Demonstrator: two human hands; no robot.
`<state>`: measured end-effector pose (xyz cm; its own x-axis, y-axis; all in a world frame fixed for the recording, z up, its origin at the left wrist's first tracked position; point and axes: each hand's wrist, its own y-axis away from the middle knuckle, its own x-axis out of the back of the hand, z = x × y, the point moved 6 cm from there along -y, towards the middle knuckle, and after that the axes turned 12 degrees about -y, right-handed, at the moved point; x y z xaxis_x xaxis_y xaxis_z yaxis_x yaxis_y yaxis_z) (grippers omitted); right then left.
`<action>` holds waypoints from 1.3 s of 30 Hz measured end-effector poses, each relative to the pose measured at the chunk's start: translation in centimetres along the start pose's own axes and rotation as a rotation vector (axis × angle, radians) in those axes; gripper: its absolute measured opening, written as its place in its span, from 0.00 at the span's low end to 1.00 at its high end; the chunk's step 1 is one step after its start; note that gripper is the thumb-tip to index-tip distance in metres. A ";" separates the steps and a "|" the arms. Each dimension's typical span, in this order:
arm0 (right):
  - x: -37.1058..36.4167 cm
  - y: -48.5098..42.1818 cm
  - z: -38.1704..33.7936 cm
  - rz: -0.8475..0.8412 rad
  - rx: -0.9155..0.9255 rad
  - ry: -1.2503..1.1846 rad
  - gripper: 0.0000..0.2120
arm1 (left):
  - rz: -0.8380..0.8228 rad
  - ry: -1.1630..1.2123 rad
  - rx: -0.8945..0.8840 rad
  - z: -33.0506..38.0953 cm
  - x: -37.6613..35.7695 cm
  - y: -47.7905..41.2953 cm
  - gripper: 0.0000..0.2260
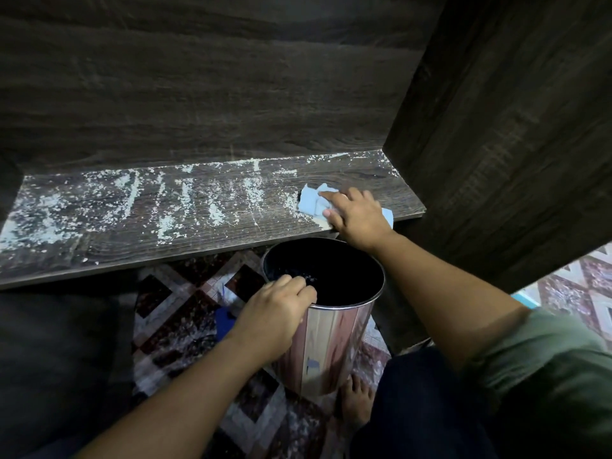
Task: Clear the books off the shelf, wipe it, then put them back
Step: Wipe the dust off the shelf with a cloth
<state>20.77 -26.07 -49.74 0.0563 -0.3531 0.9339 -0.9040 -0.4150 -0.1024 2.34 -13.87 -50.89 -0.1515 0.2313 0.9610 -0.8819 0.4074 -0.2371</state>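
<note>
Shelf (185,220): right hand (356,217) presses cloth (311,202); left hand (273,313) grips bin (331,342).

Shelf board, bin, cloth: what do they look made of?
Shelf board: dark wood-grain panel, matte; the uniform printed-looking grain suggests laminate, solid wood not excluded.
Bin: probably polished metal; the wall mirrors the floor pattern, with a thin bright rim and a dark inside. The left hand grips its rim.
Cloth: soft pale-blue fabric or wipe, creased and folded under the right hand; weave not discernible.
</note>
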 end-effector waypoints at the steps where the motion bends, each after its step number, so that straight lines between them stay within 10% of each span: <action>1: -0.1 0.5 -0.1 -0.001 0.022 -0.011 0.21 | -0.001 -0.005 -0.003 0.0 0.0 0.0 0.13; 10: 3.6 -1.6 2.4 0.278 -0.074 -0.354 0.21 | 0.003 -0.006 0.008 0.1 0.0 -0.3 0.16; 16: 1.2 -5.1 2.9 -0.006 -0.226 -0.088 0.21 | -0.028 -0.019 0.028 0.0 -0.3 -0.7 0.16; 30: -0.4 1.9 -2.0 -0.109 0.221 -0.193 0.20 | -0.034 -0.029 0.041 -0.1 0.3 0.7 0.17; 39: -0.1 -5.2 -3.6 -0.078 0.000 -0.152 0.20 | -0.021 -0.039 0.020 -0.1 0.7 1.2 0.19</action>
<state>23.94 -20.83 -48.02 0.1897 -0.4424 0.8765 -0.8943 -0.4464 -0.0318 1.24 -13.11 -50.50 -0.1497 0.1882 0.9707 -0.8939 0.3939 -0.2142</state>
